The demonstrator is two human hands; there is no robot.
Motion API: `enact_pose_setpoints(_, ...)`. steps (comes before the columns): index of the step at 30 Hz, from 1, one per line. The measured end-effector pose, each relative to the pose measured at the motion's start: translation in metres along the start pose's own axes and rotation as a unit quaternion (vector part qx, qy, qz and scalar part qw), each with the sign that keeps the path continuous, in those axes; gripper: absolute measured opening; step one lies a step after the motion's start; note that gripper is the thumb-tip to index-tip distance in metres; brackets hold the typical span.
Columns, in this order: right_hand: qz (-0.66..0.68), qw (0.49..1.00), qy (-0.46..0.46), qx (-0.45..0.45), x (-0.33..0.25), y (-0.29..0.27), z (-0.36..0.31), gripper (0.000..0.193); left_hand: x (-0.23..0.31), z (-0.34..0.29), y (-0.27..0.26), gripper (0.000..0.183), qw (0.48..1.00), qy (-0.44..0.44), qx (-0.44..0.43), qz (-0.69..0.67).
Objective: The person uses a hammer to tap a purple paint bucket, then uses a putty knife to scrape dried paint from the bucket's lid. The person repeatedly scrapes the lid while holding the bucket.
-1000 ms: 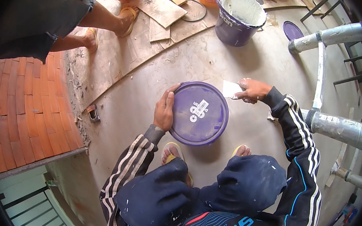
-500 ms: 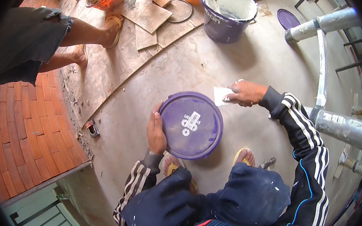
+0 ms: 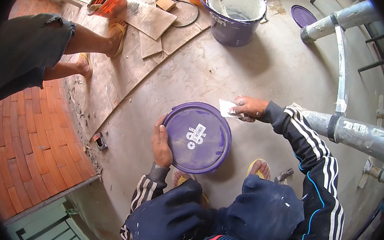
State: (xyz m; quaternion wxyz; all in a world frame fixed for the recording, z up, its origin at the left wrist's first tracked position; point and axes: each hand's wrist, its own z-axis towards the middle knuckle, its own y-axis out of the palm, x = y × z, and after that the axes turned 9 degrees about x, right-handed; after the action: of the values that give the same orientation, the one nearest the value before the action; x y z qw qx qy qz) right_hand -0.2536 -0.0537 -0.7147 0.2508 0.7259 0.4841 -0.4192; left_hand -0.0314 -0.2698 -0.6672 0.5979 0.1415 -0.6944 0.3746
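Observation:
A purple bucket (image 3: 214, 156), covered by its purple lid (image 3: 184, 153) with a white label and white print, stands on the floor between my feet. My left hand (image 3: 161, 145) lies along the left side of this bucket, its fingers stretched against the rim. Just off the lid's upper right edge, my right hand (image 3: 250, 108) pinches a white flat scraper (image 3: 228, 108), its fingers smeared with white. I cannot tell whether the scraper touches the rim.
Ahead stands an open purple bucket (image 3: 232, 30) with white paste inside, and another purple lid (image 3: 303, 16). Metal pipes (image 3: 355, 127) line the right. At left are a co-worker's legs (image 3: 89, 40), loose tiles (image 3: 150, 18), an orange bucket (image 3: 107, 3) and brick-patterned flooring (image 3: 39, 147).
My right hand and the scraper have shifted left. My left hand stays on the bucket. The co-worker's hand has moved left and up, and the whole view has shifted slightly.

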Motion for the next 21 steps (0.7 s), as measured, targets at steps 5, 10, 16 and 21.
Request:
enact_pose_setpoints(5, 0.050, 0.998, 0.031, -0.017, 0.001, 0.007, 0.003, 0.041, 0.001, -0.001, -0.006, 0.044, 1.000, 0.000, 0.002, 0.019)
enact_pose_setpoints(10, 0.076, 0.997, 0.021, -0.025, 0.012, -0.003, -0.003, 0.041, -0.005, 0.000, 0.002, 0.045, 1.000, 0.011, 0.003, 0.002)
enact_pose_setpoints(16, -0.087, 0.996, 0.003, 0.001, -0.013, -0.006, -0.009, 0.044, -0.012, -0.001, -0.005, 0.046, 1.000, 0.001, 0.006, -0.004)
enact_pose_setpoints(21, -0.387, 0.901, -0.191, 0.038, -0.041, -0.020, -0.015, 0.049, -0.017, -0.001, -0.007, 0.046, 1.000, -0.016, -0.001, -0.011)
